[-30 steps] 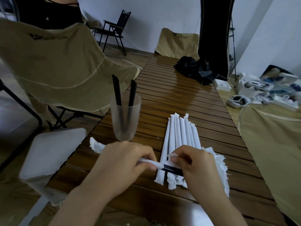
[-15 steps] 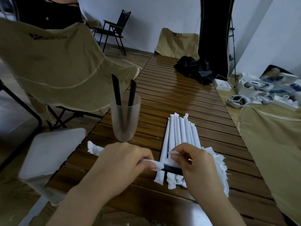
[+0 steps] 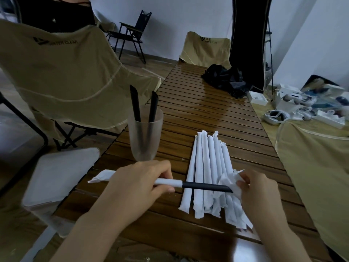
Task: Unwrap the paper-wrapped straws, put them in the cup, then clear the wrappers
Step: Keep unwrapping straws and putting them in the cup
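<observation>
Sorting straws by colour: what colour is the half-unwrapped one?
Black, clearest in the head view.

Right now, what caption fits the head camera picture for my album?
Two hands peel paper off a black straw above wrapped straws, beside a cup.

Half-unwrapped black straw lies crosswise over wrapped straws; two stand in the cup

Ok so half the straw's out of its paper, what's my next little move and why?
Probably let go of the torn paper in the right hand, pinch the bare black straw, and pull it free. The left hand grips the wrapper that covers the rest.
</observation>
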`<state>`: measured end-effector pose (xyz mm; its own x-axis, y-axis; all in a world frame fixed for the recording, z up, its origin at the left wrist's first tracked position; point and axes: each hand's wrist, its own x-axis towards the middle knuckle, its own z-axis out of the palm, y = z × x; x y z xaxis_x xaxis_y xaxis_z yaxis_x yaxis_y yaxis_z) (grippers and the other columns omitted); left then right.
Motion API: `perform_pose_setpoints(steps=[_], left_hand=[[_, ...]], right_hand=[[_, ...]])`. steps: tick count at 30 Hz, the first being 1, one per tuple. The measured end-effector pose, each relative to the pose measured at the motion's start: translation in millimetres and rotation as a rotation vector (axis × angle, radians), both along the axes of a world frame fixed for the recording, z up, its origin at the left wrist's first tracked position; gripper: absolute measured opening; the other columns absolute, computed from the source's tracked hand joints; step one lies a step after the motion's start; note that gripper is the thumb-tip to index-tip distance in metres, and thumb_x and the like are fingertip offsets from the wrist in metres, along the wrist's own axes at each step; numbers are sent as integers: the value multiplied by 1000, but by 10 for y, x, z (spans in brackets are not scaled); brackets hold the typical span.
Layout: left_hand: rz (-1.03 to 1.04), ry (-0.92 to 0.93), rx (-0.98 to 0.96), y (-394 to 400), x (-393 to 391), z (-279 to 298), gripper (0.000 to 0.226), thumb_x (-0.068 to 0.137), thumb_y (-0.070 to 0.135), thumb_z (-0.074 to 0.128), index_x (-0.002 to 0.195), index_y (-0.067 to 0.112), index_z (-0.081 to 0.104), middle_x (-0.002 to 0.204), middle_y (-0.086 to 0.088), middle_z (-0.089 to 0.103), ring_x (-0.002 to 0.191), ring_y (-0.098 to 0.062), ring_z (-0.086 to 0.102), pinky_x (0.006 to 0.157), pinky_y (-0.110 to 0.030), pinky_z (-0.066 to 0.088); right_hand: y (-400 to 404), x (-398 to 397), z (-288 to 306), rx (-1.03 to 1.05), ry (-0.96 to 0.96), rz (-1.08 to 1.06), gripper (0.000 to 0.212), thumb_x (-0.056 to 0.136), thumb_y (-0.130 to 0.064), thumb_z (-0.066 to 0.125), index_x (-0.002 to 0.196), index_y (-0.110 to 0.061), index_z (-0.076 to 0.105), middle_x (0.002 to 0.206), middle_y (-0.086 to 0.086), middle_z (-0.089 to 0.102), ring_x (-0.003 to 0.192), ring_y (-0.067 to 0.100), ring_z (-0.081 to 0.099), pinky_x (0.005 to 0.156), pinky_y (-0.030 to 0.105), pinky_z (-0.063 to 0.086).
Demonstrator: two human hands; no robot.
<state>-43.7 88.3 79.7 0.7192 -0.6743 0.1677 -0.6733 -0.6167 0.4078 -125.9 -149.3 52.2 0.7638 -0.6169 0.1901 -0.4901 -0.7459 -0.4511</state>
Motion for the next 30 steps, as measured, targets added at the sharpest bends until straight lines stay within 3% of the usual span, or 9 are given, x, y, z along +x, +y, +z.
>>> perform_pose_setpoints(steps=[3,7,10,15,19,21,23,25,30], left_hand=[[27,21,-6,-15,-17,-16,13,94,51,45,101,42,50,85,20,54,76,2,52,62,-11,33],[21,40,40,-37,-17,-68,15,99,47,35,101,39,47,88,15,53,82,-3,52,74,-19,45],[5,93,75,-17,-1,-104,11,100,42,35,97,38,45,90,15,52,86,-5,52,78,-22,44],[34,41,101,11,14,-81,25,102,36,34,124,33,45,115,13,53,104,-4,49,89,-22,39],[31,10,122,-63,-25,-76,34,102,34,37,136,33,35,125,12,50,111,-6,47,93,-21,39],[46,52,89,-121,-32,-93,36,101,33,42,136,35,32,124,11,51,111,-7,48,93,-23,42],[48,87,64,-150,-31,-111,37,99,32,46,134,35,32,121,12,51,110,-6,50,94,-26,45],[25,112,26,-125,-21,-106,33,97,37,47,128,37,35,115,16,52,103,-3,51,90,-24,46],[39,-3,15,37,45,-42,21,95,52,37,110,42,50,87,19,52,79,1,48,64,-11,34]], right_hand=[[-18,-3,-43,2,36,-15,17,91,-11,58,106,-8,63,92,11,66,79,30,59,67,37,49],[107,41,16,-113,-138,93,16,89,-4,54,104,-4,60,96,9,58,84,26,53,71,38,45],[278,49,147,-71,-267,329,47,79,19,47,109,-13,65,102,-1,56,91,18,56,72,26,46],[412,12,209,-162,-294,439,74,55,27,46,113,-17,62,104,-4,60,99,18,52,83,38,47],[541,32,163,-355,-211,593,44,77,-9,45,115,-26,60,108,-11,61,104,12,54,93,32,36],[641,71,117,-417,-208,660,26,84,-26,54,107,-27,64,101,-11,66,96,11,61,91,29,34],[679,119,54,-431,-232,689,17,78,-23,73,94,-25,69,85,-10,68,77,12,64,81,26,39],[637,149,38,-398,-246,683,13,76,-18,72,87,-24,69,74,-10,65,63,12,61,68,22,40],[482,122,49,-246,-244,596,17,75,-11,73,85,-24,69,74,-12,65,62,9,60,61,24,46]])
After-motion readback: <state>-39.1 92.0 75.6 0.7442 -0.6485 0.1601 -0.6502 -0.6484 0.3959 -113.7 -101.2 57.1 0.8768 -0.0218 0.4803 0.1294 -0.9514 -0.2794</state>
